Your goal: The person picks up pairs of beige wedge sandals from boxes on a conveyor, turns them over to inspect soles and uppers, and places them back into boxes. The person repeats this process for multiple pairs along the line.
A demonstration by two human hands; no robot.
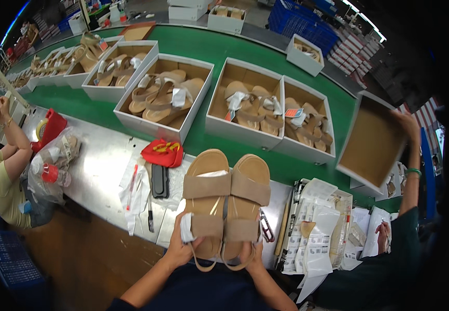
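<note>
I hold a pair of tan sandals side by side over the metal bench, soles down and toes pointing away from me. My left hand [179,243] grips the left sandal [207,181] by its heel end, next to a scrap of white paper at the strap. My right hand [253,254] is closed round the heel end of the right sandal [250,181]; some of its fingers are hidden behind the straps. Beyond them, open white shoeboxes with sandals inside stand on the green belt, among them a box [207,92] and its neighbour [280,116].
On the bench [102,179] lie a red pouch [162,153], a black case [159,181], a red pen [131,187] and a black marker [150,220]. A tray of papers [318,228] is at right. One co-worker holds a box lid [372,140]; another sits left beside a plastic bag [53,168].
</note>
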